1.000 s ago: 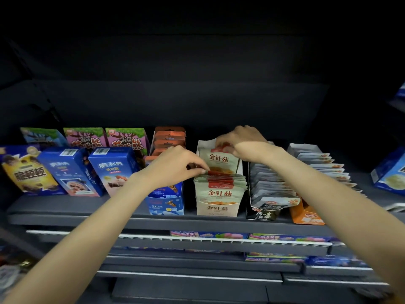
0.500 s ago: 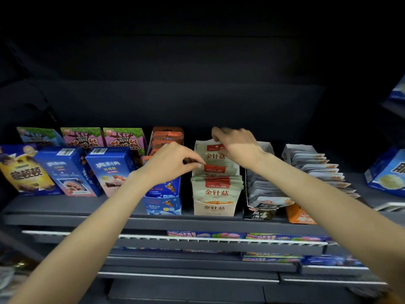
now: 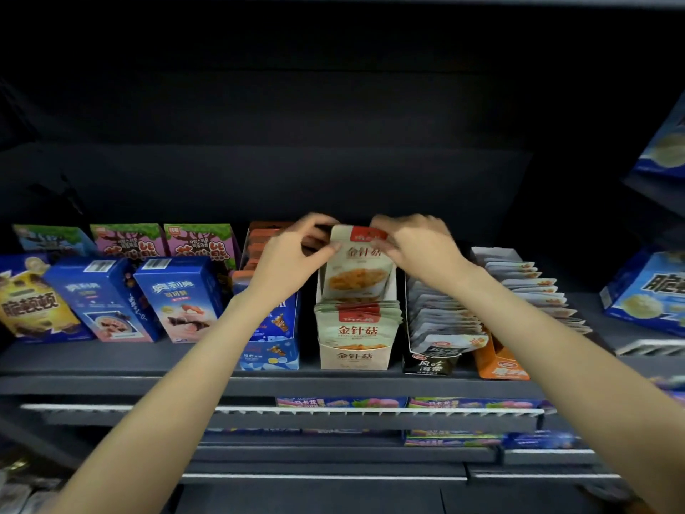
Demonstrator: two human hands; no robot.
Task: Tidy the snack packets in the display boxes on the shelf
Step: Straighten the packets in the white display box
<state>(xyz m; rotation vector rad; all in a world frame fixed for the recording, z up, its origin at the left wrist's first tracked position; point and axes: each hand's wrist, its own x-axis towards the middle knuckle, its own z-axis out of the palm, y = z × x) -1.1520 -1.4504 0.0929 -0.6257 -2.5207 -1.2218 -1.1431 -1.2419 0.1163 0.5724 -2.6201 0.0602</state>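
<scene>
A beige display box [image 3: 354, 356] with red-topped mushroom snack packets stands mid-shelf. Its front packets [image 3: 357, 320] lie bunched forward. One packet at the back [image 3: 357, 268] stands raised and upright. My left hand [image 3: 293, 254] pinches its upper left edge, and my right hand [image 3: 415, 246] pinches its upper right corner. Right of it a black display box [image 3: 432, 359] holds several grey packets [image 3: 444, 320], and an orange box [image 3: 502, 367] holds white packets [image 3: 533, 287] fanned out toward the back.
A blue display box [image 3: 272, 350] and orange packets [image 3: 259, 241] sit left of the beige box. Blue cookie boxes [image 3: 174, 294], pink-green boxes [image 3: 202, 243] and a yellow bag [image 3: 31, 298] fill the left. Blue boxes [image 3: 652, 291] stand far right. Lower shelves [image 3: 333, 409] hold more packets.
Both hands have moved up and back along the beige box. They now hold the rear packet by its top corners, and it stands higher and straighter than before.
</scene>
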